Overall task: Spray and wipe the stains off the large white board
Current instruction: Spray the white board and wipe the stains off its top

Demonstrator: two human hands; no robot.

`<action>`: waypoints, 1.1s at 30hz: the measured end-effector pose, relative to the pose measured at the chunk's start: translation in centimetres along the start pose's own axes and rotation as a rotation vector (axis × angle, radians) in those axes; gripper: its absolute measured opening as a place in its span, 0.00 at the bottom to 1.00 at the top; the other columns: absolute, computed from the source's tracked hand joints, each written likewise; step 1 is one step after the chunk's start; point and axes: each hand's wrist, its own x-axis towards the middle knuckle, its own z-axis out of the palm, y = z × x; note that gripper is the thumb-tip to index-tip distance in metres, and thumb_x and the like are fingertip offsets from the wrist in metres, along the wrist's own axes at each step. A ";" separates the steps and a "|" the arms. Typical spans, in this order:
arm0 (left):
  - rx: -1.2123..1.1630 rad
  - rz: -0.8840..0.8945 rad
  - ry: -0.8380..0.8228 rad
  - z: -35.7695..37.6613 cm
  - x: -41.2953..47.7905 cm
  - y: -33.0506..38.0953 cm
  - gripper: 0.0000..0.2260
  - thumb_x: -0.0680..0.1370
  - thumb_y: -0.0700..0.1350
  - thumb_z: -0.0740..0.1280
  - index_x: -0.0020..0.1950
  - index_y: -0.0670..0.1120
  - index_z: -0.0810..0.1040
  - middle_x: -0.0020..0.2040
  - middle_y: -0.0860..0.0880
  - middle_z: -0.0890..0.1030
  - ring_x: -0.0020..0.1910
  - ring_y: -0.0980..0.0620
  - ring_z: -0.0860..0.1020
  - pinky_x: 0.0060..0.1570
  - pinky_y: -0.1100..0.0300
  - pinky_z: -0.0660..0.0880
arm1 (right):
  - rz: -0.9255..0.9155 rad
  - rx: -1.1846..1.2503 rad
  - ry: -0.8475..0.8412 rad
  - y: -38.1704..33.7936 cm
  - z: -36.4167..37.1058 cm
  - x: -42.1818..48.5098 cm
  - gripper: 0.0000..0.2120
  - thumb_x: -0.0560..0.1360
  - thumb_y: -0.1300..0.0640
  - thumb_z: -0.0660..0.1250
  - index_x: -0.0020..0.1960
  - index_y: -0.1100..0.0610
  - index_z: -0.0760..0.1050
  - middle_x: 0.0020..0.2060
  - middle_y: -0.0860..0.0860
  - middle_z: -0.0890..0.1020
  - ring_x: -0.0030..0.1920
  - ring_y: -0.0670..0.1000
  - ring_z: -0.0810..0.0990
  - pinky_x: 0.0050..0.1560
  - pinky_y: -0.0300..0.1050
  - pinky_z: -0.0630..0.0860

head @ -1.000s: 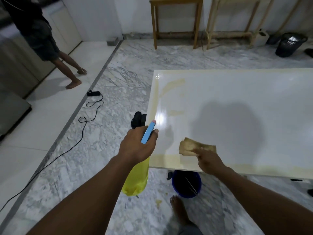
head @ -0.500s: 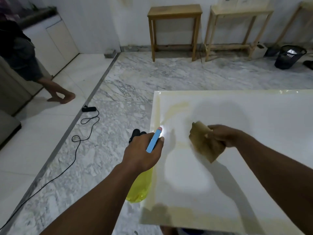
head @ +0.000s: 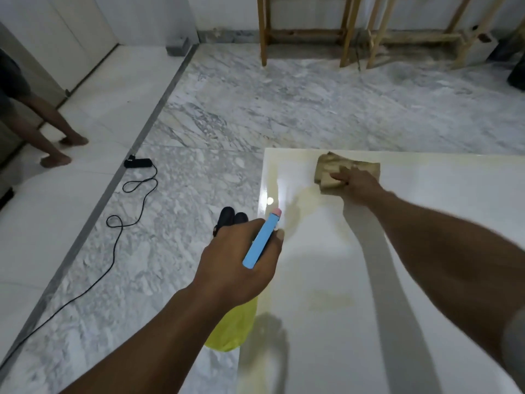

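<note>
The large white board (head: 426, 223) lies flat and glossy across the right half of the view. Yellowish stains run along its left edge and far corner, and a faint patch sits near its middle. My right hand (head: 359, 184) presses a folded tan cloth (head: 331, 167) onto the board near that far left corner. My left hand (head: 241, 263) grips a spray bottle (head: 231, 328) at the board's left edge; its body is yellow-green and its blue trigger has a pink tip. The black nozzle pokes out past my fingers.
A black power strip (head: 137, 163) and its looping cable (head: 113, 245) lie on the marble floor to the left. A person's bare legs (head: 54, 132) stand at far left. Wooden table legs (head: 304, 29) line the back wall.
My right hand has swept the cloth from the board's near edge up to its far left corner. The view has moved closer over the board. The left hand keeps the bottle.
</note>
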 end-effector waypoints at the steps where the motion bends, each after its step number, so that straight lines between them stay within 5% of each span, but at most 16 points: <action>1: -0.001 -0.006 0.005 0.0 0.4 -0.4 0.20 0.79 0.62 0.61 0.39 0.48 0.74 0.31 0.45 0.78 0.33 0.42 0.81 0.39 0.40 0.83 | -0.038 0.032 0.020 0.5 1.6 -0.2 0.27 0.78 0.64 0.62 0.75 0.53 0.68 0.78 0.57 0.63 0.79 0.61 0.56 0.75 0.57 0.54; 6: 0.014 -0.028 0.005 -0.2 0.9 -1.1 0.20 0.79 0.63 0.62 0.40 0.47 0.77 0.34 0.45 0.80 0.34 0.42 0.82 0.39 0.39 0.83 | -0.149 0.113 0.081 1.8 4.4 -3.7 0.29 0.77 0.69 0.61 0.75 0.51 0.67 0.79 0.54 0.59 0.80 0.57 0.48 0.77 0.58 0.44; 19: 0.038 0.021 -0.027 -1.0 -12.3 0.4 0.21 0.80 0.64 0.60 0.41 0.47 0.76 0.34 0.44 0.82 0.42 0.40 0.83 0.43 0.38 0.84 | -0.206 0.158 0.186 2.2 16.0 -29.2 0.32 0.73 0.74 0.59 0.71 0.51 0.73 0.75 0.53 0.68 0.79 0.60 0.57 0.74 0.66 0.58; 26: 0.023 0.001 -0.032 -3.0 -24.3 -1.2 0.21 0.79 0.64 0.61 0.42 0.48 0.79 0.40 0.43 0.82 0.51 0.35 0.84 0.45 0.38 0.84 | -0.151 0.084 0.110 1.5 21.5 -44.3 0.30 0.76 0.69 0.59 0.75 0.48 0.68 0.78 0.49 0.63 0.80 0.55 0.52 0.76 0.59 0.57; 28: 0.025 -0.001 -0.027 -3.6 -26.6 -1.9 0.19 0.78 0.64 0.62 0.40 0.51 0.77 0.36 0.44 0.82 0.44 0.36 0.85 0.42 0.38 0.85 | -0.116 0.055 0.032 0.9 21.2 -46.3 0.28 0.78 0.68 0.57 0.75 0.48 0.68 0.78 0.47 0.62 0.80 0.52 0.52 0.76 0.54 0.58; 31: 0.034 0.004 -0.014 -4.8 -28.7 -2.4 0.18 0.79 0.64 0.62 0.37 0.53 0.74 0.30 0.50 0.78 0.36 0.40 0.83 0.40 0.39 0.84 | -0.046 0.135 -0.013 -0.6 17.8 -46.8 0.23 0.77 0.66 0.59 0.66 0.50 0.77 0.70 0.51 0.75 0.74 0.54 0.68 0.65 0.46 0.69; 33: 0.036 0.004 -0.011 -5.4 -28.9 -2.3 0.18 0.79 0.65 0.61 0.38 0.54 0.74 0.31 0.50 0.78 0.37 0.40 0.83 0.41 0.39 0.84 | 0.050 0.284 0.005 -2.2 14.1 -46.5 0.14 0.76 0.64 0.61 0.48 0.49 0.82 0.50 0.54 0.84 0.55 0.58 0.81 0.47 0.45 0.74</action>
